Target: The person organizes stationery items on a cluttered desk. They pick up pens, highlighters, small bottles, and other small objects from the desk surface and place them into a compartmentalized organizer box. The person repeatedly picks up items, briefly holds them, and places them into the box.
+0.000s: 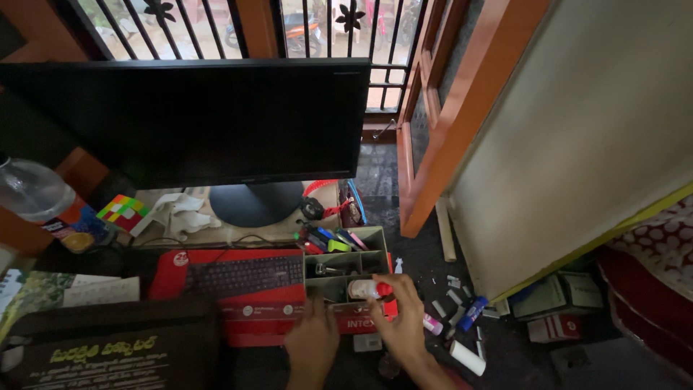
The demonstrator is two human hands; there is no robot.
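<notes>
Holding a small white bottle with a red cap [369,289], the right hand [401,323] reaches forward over the front edge of a grey-green compartment organiser [345,263]. The right grip is pinched on the bottle, with fingertips at its red cap end. The bottle lies on its side, over the front compartment of the organiser.

The left hand [312,343] rests just beside the right, at the organiser's front left corner and against the red keyboard box [238,289]. Whether the left grip is spread or pressed together cannot be told; the fingers appear loosely curled and hold nothing visible.

The organiser's rear compartment holds markers and pens [328,240]; a middle compartment holds small metal items too dark to identify. The keyboard box lies left of the organiser, touching it. A dark monitor [188,115] stands behind both on the tabletop [180,231]. A colour cube puzzle [123,211] and a clear plastic bottle [32,191] sit at far left. On the dark floor [520,354] to the right lie a blue-capped tube [472,313], a white cylinder [468,357] and small scattered white pieces.
</notes>
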